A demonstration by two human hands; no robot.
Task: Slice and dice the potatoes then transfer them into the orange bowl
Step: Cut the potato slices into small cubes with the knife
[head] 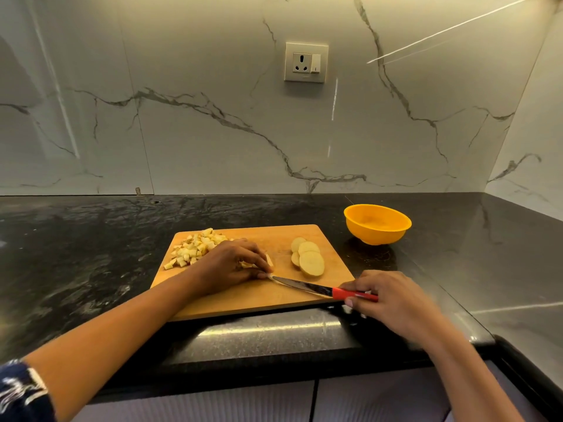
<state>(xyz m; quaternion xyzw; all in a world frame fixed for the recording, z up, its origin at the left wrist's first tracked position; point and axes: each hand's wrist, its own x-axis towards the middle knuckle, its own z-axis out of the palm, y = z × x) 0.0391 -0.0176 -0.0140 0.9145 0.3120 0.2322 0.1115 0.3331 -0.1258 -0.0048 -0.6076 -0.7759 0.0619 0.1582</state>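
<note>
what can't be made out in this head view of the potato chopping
- Head view, left hand covers most of the potato piece it holds; only slivers show.
- Head view, knife tip hidden at those fingertips.
- Head view, right hand motion-blurred: how its fingers wrap the red handle is unclear.
- Head view, diced potato pile partly behind the left hand.
</note>
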